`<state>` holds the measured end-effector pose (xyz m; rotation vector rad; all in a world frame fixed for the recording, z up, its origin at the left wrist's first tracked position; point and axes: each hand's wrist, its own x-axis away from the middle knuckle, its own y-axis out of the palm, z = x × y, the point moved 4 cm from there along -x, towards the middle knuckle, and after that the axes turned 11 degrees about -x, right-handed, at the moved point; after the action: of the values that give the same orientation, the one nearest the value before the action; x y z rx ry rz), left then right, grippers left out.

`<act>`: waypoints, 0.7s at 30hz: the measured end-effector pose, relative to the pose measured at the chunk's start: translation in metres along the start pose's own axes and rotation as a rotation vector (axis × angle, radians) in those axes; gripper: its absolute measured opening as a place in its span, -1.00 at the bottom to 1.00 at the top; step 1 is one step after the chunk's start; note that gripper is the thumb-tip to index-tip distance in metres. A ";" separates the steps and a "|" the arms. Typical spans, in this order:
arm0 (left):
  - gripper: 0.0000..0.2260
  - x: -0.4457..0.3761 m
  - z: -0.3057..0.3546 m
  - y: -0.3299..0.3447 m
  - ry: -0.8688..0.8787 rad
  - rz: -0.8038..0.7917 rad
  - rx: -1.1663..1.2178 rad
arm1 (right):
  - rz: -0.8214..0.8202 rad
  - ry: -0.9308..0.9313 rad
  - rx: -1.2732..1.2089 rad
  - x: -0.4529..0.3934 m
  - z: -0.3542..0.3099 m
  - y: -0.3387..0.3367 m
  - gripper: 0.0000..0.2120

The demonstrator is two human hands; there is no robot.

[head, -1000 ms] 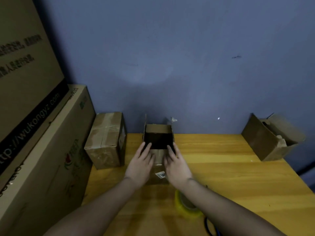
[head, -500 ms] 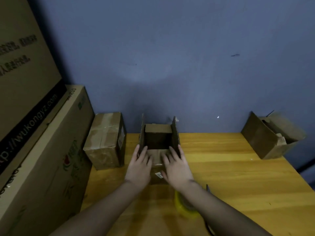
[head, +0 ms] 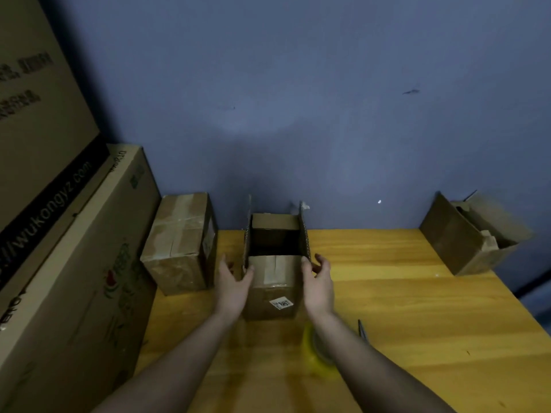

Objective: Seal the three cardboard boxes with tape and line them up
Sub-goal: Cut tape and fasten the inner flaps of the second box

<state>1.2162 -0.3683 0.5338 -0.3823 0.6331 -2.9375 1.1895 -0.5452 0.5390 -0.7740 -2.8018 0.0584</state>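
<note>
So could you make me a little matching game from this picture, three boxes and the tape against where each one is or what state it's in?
Things:
1. left box
2. middle box
3. right box
4. yellow tape roll

States or places:
A. side flaps standing up, a hand on each side
B. tipped over by the wall, open
C. already taped shut
D. under the right forearm

Pairs: 1-C, 2-A, 3-B, 4-D

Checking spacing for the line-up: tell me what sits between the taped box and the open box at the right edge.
In the head view, between the taped box and the far-right open box stands the middle open box, then bare table.
</note>
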 end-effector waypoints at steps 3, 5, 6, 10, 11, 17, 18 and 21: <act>-0.44 0.002 -0.013 0.017 -0.067 -0.057 0.011 | 0.102 -0.075 0.249 0.002 0.005 0.003 -0.65; -0.48 0.001 -0.015 0.023 -0.126 -0.087 0.049 | 0.076 -0.013 0.155 -0.002 0.016 0.007 -0.65; -0.49 -0.001 -0.016 0.025 -0.150 -0.094 0.071 | 0.051 0.056 0.053 -0.004 0.023 0.010 -0.63; -0.61 -0.011 -0.024 0.032 -0.282 -0.119 0.130 | -0.006 0.283 -0.181 -0.015 0.044 0.014 -0.57; -0.63 -0.012 -0.025 0.034 -0.311 -0.126 0.149 | -0.022 0.300 -0.186 -0.018 0.045 0.015 -0.57; -0.66 -0.018 -0.030 0.042 -0.319 -0.140 0.190 | -0.102 0.327 -0.176 -0.025 0.041 0.025 -0.59; -0.66 -0.020 -0.032 0.043 -0.299 -0.142 0.173 | -0.110 0.325 -0.184 -0.025 0.041 0.025 -0.59; -0.65 -0.020 -0.038 0.043 -0.264 -0.119 0.116 | -0.151 0.277 -0.146 -0.020 0.040 0.027 -0.61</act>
<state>1.2282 -0.3891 0.4781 -0.8026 0.4172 -2.9396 1.2102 -0.5317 0.4934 -0.5503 -2.6084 -0.2612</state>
